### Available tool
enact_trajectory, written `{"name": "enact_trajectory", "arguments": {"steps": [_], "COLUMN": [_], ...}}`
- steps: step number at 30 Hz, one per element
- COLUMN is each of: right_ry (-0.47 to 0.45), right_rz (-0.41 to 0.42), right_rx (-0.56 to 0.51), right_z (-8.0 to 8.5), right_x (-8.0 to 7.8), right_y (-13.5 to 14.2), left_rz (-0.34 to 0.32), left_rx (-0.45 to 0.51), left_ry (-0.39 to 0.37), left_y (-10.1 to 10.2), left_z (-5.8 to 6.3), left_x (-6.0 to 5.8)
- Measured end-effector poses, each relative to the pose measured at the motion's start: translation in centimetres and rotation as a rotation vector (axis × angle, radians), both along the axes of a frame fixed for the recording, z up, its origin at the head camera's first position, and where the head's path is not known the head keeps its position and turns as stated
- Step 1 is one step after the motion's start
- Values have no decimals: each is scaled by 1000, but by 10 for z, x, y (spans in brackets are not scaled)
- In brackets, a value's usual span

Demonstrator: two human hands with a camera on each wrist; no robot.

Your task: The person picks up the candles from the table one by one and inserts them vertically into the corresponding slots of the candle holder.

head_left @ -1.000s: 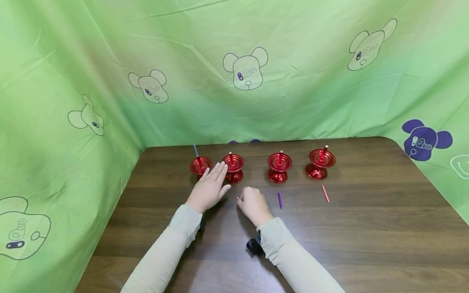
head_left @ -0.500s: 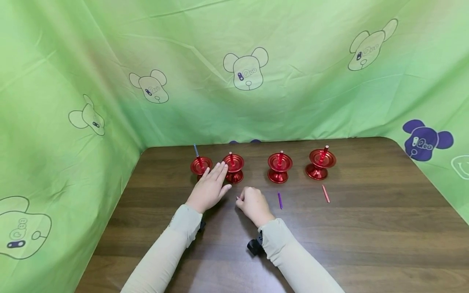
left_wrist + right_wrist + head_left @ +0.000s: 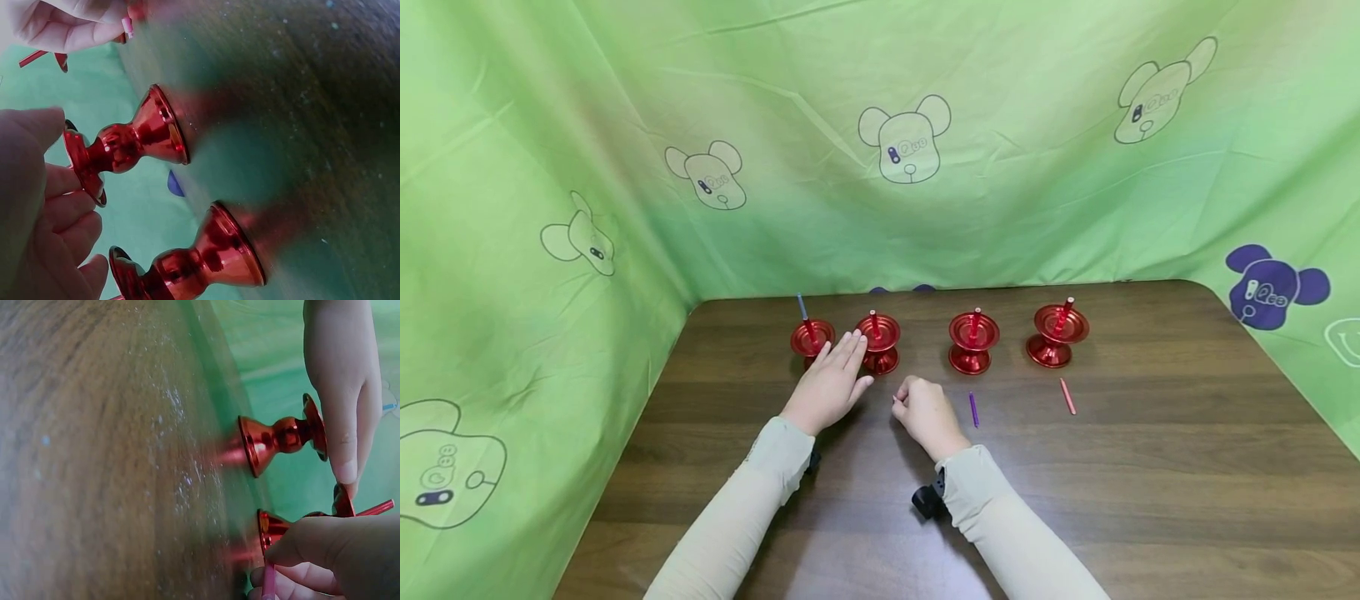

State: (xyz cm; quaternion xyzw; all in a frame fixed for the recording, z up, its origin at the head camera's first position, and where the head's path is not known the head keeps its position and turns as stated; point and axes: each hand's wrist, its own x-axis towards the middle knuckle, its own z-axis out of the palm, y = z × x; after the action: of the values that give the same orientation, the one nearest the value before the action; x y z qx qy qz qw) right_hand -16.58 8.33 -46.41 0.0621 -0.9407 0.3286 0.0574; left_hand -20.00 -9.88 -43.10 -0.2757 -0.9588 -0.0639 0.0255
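Note:
My left hand (image 3: pixel 826 392) reaches out with straight fingers, the index fingertip touching the dish rim of the second shiny red candle holder (image 3: pixel 882 360) from the left. Part of the leftmost candle holder (image 3: pixel 802 340), with a thin blue candle (image 3: pixel 802 307) upright in its stem, is hidden behind this hand. Just above the table, my right hand (image 3: pixel 925 417) pinches a small pink candle (image 3: pixel 269 581) between thumb and fingers; only its tip shows in the left wrist view. A purple candle (image 3: pixel 973 410) lies on the table to the right of that hand.
Two more red candle holders stand farther right: a third holder (image 3: pixel 970 360) and a rightmost holder (image 3: pixel 1049 352). A salmon-pink candle (image 3: pixel 1067 397) lies before the rightmost one. Behind the wooden table (image 3: pixel 1150 467) hangs a green printed cloth (image 3: pixel 1000 208).
My right hand has moved slightly to the right with the pink candle. My left hand has stayed at the second candle holder.

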Motion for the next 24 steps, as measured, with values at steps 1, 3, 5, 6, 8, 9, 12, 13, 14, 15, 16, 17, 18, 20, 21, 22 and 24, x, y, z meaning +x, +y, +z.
{"name": "enact_trajectory", "arguments": {"steps": [1, 3, 5, 6, 8, 9, 12, 13, 14, 15, 16, 17, 18, 20, 21, 22, 24], "right_ry": [-1, 1, 3, 2, -2, -6, -10, -13, -14, -13, -12, -14, -14, -12, -9, -6, 3], "right_rz": [0, 1, -1, -4, -7, -11, -26, -31, -38, -45, -51, -56, -61, -63, -62, -61, -56], "right_rx": [-3, -8, -17, -22, -35, -44, -78, -95, -109, -124, -134, -146, -154, -169, -178, -188, -210], "right_z": [0, 0, 0, 0, 1, 0, 0, 1, 1, 2, 2, 3, 3, 4, 4, 4, 4], "right_x": [-1, -2, -3, -3, -5, -6, -8, -8, -9, -10, -10, -11, -11, -12, -13, -13, -14], "right_y": [1, 3, 4, 5, 6, 7, 10, 11, 12, 12, 13, 13, 14, 15, 15, 16, 17], "left_rz": [0, -2, -3, -3, -2, 0, 1, 1, 2, 2, 2, 4, 3, 5, 5, 5, 6], "left_rx": [-5, -10, -12, -11, -8, -9, -1, 0, 1, 1, 1, -4, -4, -12, -16, -18, -20], "left_ry": [-2, -1, -4, -5, -9, -12, -15, -17, -20, -23, -27, -30, -30, -32, -30, -27, -23], "left_y": [0, 0, 0, 0, 0, 0, 0, 0, 0, 0, 0, 1, 1, 1, 1, 2, 2], "left_z": [0, 1, 2, 2, 2, 2, 2, 2, 2, 3, 3, 3, 3, 4, 4, 4, 3], "left_x": [0, -1, 0, 0, 0, 0, 0, 0, 0, 0, 1, 1, 1, 1, 1, 1, 1]}}
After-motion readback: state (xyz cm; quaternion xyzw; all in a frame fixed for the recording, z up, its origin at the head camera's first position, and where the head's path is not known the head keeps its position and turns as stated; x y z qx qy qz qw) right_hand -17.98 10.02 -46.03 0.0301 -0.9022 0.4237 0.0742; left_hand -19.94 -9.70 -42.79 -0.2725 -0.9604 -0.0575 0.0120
